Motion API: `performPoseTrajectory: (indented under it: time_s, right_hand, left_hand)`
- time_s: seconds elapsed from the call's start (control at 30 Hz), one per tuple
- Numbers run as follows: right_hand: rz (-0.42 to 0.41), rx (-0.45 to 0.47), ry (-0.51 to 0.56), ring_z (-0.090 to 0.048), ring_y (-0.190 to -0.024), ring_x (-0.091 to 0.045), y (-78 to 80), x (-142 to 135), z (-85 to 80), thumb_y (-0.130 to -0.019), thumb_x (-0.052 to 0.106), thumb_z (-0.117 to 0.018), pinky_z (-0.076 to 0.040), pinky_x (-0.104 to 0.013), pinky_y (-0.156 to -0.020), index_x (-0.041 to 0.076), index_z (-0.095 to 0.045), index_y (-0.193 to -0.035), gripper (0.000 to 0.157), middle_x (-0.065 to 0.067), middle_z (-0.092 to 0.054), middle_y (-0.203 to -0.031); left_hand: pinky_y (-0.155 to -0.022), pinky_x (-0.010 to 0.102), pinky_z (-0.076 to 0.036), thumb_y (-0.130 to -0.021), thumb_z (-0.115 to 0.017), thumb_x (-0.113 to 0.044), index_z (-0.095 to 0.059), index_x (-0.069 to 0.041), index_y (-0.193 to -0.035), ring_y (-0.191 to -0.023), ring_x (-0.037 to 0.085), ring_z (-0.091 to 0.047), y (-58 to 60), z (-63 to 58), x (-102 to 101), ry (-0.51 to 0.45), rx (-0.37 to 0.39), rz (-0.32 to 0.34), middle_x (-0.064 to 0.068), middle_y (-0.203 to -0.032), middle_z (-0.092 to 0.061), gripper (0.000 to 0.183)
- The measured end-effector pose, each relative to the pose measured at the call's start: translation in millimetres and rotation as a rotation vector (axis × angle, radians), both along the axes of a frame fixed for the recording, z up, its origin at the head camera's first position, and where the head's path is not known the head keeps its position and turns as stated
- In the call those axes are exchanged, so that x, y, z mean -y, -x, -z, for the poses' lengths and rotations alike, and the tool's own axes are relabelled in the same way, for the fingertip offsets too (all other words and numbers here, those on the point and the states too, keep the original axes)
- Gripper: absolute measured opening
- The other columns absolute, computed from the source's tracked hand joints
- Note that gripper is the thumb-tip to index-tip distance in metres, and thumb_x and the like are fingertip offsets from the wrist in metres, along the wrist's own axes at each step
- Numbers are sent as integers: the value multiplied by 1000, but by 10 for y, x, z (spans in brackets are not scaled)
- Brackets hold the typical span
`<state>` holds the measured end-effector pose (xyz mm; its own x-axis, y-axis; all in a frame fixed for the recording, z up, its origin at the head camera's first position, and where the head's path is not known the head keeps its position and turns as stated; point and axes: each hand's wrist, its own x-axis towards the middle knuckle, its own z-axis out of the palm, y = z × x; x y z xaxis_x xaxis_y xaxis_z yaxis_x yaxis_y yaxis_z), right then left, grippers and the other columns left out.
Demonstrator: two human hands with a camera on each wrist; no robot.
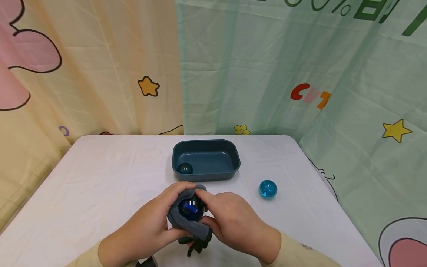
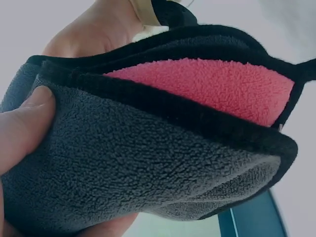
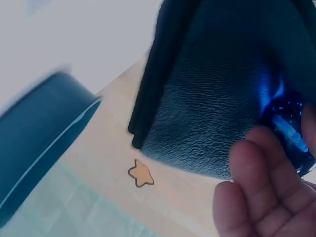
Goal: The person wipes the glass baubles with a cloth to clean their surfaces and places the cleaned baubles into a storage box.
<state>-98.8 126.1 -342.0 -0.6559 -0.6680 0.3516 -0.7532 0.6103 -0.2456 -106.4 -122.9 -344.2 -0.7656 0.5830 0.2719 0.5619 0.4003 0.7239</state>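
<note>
A dark blue glass ball [image 1: 191,208] sits in the fold of a grey cloth [image 1: 200,229] with black edging, held over the front of the table. My left hand [image 1: 153,218] grips the cloth from the left, wrapping it partly round the ball. From the other side my right hand [image 1: 235,218] pinches the ball between thumb and fingers. In the left wrist view the folded cloth [image 2: 123,148] shows a pink inner side. The right wrist view has bent fingers [image 3: 249,168] against the shiny ball [image 3: 291,132], with the cloth behind.
Beyond the hands stands a dark teal rectangular tub [image 1: 213,177], with a dark teal ball [image 1: 185,168] in its front left corner. A bright blue glass ball [image 1: 268,188] lies on the white table [image 1: 83,196] at the right. Printed curtains [image 1: 213,74] hang behind.
</note>
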Motion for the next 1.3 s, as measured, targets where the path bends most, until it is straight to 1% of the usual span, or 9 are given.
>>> performPoseTrajectory:
  time_s: [0.17,0.27,0.43,0.6,0.8,0.9,0.97,1.17,1.3]
  right_hand:
    - [10,333,30,-60,-76,3,52,-6,-34,-108,39,-59,-54,-19,-72,2,-53,-138,48,5,-73,-89]
    - [8,409,45,-55,-72,3,94,9,-16,-110,38,-54,-49,-17,-67,4,-56,-128,39,6,-68,-84]
    - [42,440,-7,-60,-84,3,108,30,-31,-110,50,-49,-54,-19,-77,7,-54,-140,53,4,-72,-103]
    - [24,362,-43,-67,-97,-1,56,18,-90,-106,34,-65,-58,-23,-86,12,-40,-158,62,3,-73,-126]
    - [-7,141,-69,-69,-94,-4,19,17,-65,-99,26,-76,-58,-25,-88,10,-48,-151,60,5,-77,-113]
    - [-25,101,-47,-70,-92,-4,12,0,-47,-99,26,-76,-59,-25,-87,7,-49,-149,60,4,-78,-109]
    - [-31,158,-33,-69,-89,-2,12,-11,-49,-102,27,-72,-58,-23,-85,5,-46,-150,59,4,-78,-107]
    - [14,487,69,-60,-78,5,44,-16,-46,-108,40,-59,-54,-17,-73,3,-51,-143,52,6,-75,-91]
    - [24,447,84,-61,-83,4,46,-8,-3,-108,43,-57,-55,-18,-76,3,-55,-138,50,4,-75,-96]
  left_hand:
    - [-105,32,-57,-89,-85,-42,-40,-30,-155,-125,7,-62,-8,4,-19,41,-17,3,-12,-151,-52,81]
    - [-105,31,-56,-87,-86,-43,-40,-33,-154,-125,7,-62,-2,23,-29,26,-3,-12,-11,-150,-54,82]
    - [-108,27,-53,-85,-86,-50,-43,-34,-153,-126,8,-61,11,54,-5,-44,54,-24,-11,-148,-56,83]
    - [-109,24,-51,-82,-88,-48,-44,-33,-152,-127,9,-62,21,81,21,-95,45,-28,-14,-145,-59,83]
    - [-108,21,-50,-82,-88,-47,-44,-35,-151,-127,8,-63,0,79,20,-99,35,-5,-15,-143,-60,83]
    - [-107,24,-52,-83,-87,-50,-43,-35,-151,-125,7,-63,-11,68,7,-71,4,4,-16,-143,-60,83]
    - [-106,26,-53,-83,-86,-50,-43,-33,-152,-125,7,-63,-15,61,-4,-54,-7,10,-16,-143,-60,83]
    - [-106,30,-55,-87,-82,-53,-43,-29,-152,-123,6,-62,-24,59,-30,10,-10,7,-15,-144,-58,80]
    - [-107,29,-54,-85,-85,-51,-43,-32,-152,-126,8,-62,-17,66,-39,-31,2,3,-15,-145,-58,81]
